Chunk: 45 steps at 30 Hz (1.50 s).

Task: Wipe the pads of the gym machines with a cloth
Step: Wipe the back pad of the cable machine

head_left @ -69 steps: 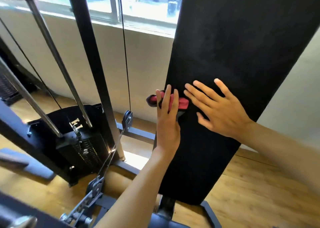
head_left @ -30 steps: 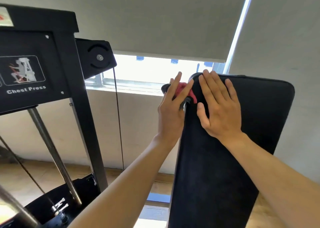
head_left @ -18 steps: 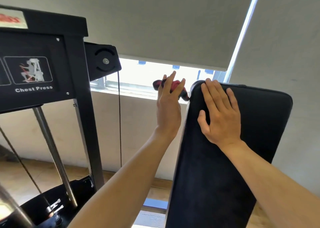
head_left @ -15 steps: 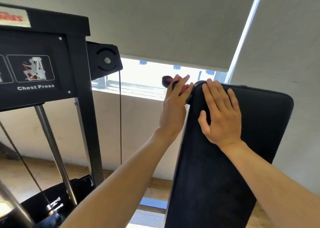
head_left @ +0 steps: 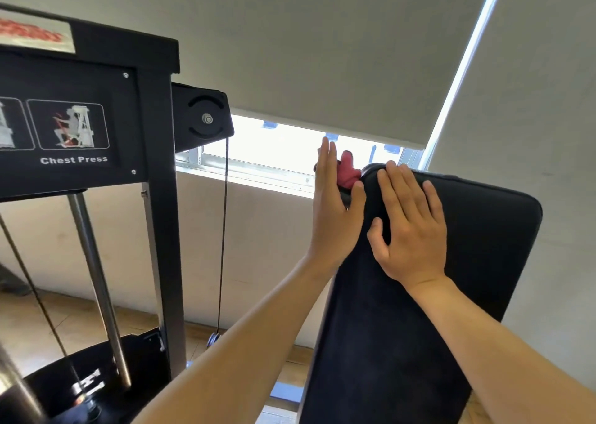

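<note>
Matt black pad [head_left: 451,294], soft red cloth [head_left: 347,172]

A grey roller blind [head_left: 322,46] fills the upper frame, lowered over most of a window [head_left: 274,153] whose uncovered strip glows with daylight at centre. Below it runs a pale wall [head_left: 264,246]. Wooden flooring [head_left: 29,330] shows at lower left. A thin bright gap [head_left: 464,59] slants down the blind's right edge.
</note>
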{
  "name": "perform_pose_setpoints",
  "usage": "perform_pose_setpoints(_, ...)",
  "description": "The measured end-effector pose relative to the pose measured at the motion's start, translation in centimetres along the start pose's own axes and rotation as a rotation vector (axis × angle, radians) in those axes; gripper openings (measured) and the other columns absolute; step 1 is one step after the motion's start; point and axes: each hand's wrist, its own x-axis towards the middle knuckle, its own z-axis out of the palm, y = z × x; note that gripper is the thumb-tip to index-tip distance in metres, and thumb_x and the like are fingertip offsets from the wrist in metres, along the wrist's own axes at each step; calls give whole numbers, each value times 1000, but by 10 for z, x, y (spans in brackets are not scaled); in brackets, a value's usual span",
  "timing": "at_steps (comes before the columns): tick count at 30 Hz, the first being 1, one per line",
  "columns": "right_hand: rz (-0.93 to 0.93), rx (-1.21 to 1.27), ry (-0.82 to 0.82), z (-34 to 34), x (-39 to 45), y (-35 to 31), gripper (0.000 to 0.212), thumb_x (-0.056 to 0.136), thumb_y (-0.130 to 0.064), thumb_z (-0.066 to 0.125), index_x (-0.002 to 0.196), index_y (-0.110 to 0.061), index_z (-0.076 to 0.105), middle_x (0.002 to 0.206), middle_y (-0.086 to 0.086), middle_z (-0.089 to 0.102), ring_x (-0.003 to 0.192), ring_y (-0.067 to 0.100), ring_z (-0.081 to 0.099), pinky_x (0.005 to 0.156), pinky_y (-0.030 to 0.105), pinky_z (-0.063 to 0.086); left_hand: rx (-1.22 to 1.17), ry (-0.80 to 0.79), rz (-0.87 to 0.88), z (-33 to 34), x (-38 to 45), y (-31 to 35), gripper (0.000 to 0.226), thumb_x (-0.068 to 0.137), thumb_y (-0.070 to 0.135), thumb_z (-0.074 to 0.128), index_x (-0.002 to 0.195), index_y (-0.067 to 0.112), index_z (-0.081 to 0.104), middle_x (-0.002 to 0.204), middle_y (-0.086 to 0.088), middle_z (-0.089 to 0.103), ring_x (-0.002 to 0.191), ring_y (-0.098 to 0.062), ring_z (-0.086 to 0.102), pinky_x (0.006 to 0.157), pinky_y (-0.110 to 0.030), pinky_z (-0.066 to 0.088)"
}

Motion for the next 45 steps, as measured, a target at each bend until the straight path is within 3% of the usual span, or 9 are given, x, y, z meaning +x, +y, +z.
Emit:
perform_pose_setpoints(4, -1, 2, 13, 1, -1, 0, 66, 96, -27, 45, 158, -7, 35, 166, 10, 30, 156, 23, 24, 127, 48, 21, -31, 20, 5, 8, 0, 0, 47, 104, 8, 53, 144, 33, 55, 168, 28, -2, 159, -15, 8, 127, -47, 26)
perform_pose_setpoints(7, 0, 3, 15, 2, 0, 1, 65, 97, -27, 45, 158, -7, 35, 166, 10, 31, 156, 23, 24, 127, 48, 19, -9, 17, -23, 7, 2, 1, 42, 103, 6, 53, 135, 29, 66, 168, 27, -5, 158, -10, -9, 130, -51, 11)
perform_pose_setpoints(10, 0, -2, 11, 2, 0, 0, 65, 97, -27, 45, 158, -8, 35, 166, 10, 30, 156, 23, 23, 128, 46, 18, 21, -1, -49, 6, 0, 3, 43, 105, 9, 50, 135, 35, 65, 170, 24, -1, 158, -10, -9, 129, -52, 9)
perform_pose_setpoints(13, 2, -3, 10, 1, 0, 0, 65, 97, -27, 46, 158, -8, 35, 166, 9, 30, 156, 23, 24, 127, 47, 19, -20, -59, -63, 6, -2, 2, 42, 107, 15, 41, 136, 38, 61, 168, 18, 20, 154, -5, 17, 128, -44, 22)
perform_pose_setpoints(15, 4, 3, 13, 1, 0, 0, 65, 97, -27, 45, 158, -8, 36, 166, 10, 31, 156, 23, 24, 127, 48, 20, -1, -93, -39, 5, -3, 0, 41, 109, 13, 38, 138, 32, 58, 160, 12, 37, 148, 0, 29, 124, -32, 28)
perform_pose_setpoints(18, 0, 4, 21, 2, 0, 0, 65, 97, -27, 45, 158, -8, 36, 166, 10, 31, 156, 23, 25, 127, 48, 20, 59, -108, 59, 4, -4, -4, 39, 109, 14, 36, 143, 20, 56, 147, 5, 49, 140, -9, 42, 119, -29, 37)
perform_pose_setpoints(25, 0, 8, 31, 2, 0, 0, 65, 96, -26, 45, 158, -8, 37, 165, 10, 32, 156, 23, 25, 127, 48, 21, 297, -73, 284, -3, -1, -21, 44, 107, 9, 42, 150, 12, 51, 155, -1, 41, 143, -18, 38, 118, -32, 40)
perform_pose_setpoints(38, -14, -57, -19, 1, 1, 0, 66, 99, -28, 42, 161, -9, 30, 168, 9, 24, 157, 23, 19, 128, 48, 15, 325, -251, 222, -17, -23, -49, 59, 107, 4, 51, 162, 8, 27, 164, -2, 34, 152, -11, 29, 123, -21, 26)
perform_pose_setpoints(45, 159, -112, -128, -2, -4, -27, 67, 103, -28, 30, 165, -11, 12, 172, 7, 7, 159, 23, 2, 129, 49, 2, 294, -274, 170, -24, -32, -39, 53, 110, 9, 46, 161, 11, 32, 161, -3, 38, 150, -12, 33, 124, -34, 33)
